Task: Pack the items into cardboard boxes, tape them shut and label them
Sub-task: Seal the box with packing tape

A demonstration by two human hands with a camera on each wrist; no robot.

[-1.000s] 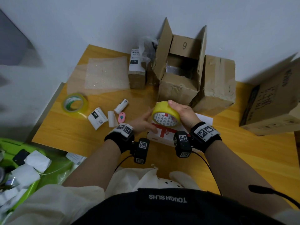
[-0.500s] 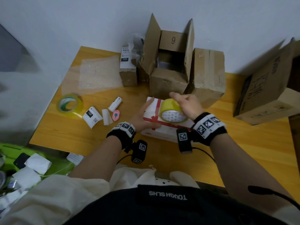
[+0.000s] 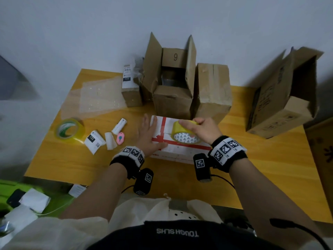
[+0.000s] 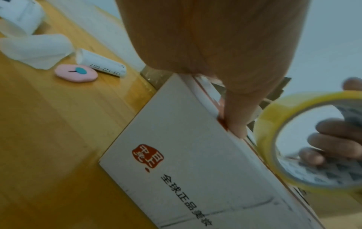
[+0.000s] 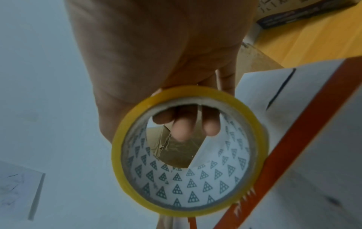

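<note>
Bench (image 3: 252, 177): yellow wooden top set against a pale wall.

Large cardboard box (image 3: 281, 98): lay at the bench's far right corner, opening turned sideways.

Open cardboard box (image 3: 171, 101): stood at the far edge near its middle, flaps raised, inner flap marked "9". A closed cardboard box (image 3: 212, 91) stood touching its right side.

White box (image 3: 180, 148): red bands crossing its top, red seal and black print on its near side; lay near the middle of the bench, just in front of the open box.

Bubble wrap sheet (image 3: 100, 98): lay flat toward the far left corner.

Small labelled carton (image 3: 130, 87): stood just left of the open box, label reading "122".

Left hand (image 3: 147, 136): fingers straight, palm flat on the white box's left end, gripping nothing; the thumb (image 4: 237, 117) pressed the top near edge.

Right hand (image 3: 203, 129): clasped the yellow tape roll (image 3: 185, 134) from above, fingertips (image 5: 182, 130) hooked inside the core. The roll sat directly beneath the palm, lower rim on the white box's top, right of the left hand.

Green-printed tape roll (image 3: 69, 129): lay by the left edge.

Label rolls (image 3: 94, 141) (image 3: 119, 125): lay between that roll and the white box, with a pink cutter (image 3: 120, 138) among them.
</note>
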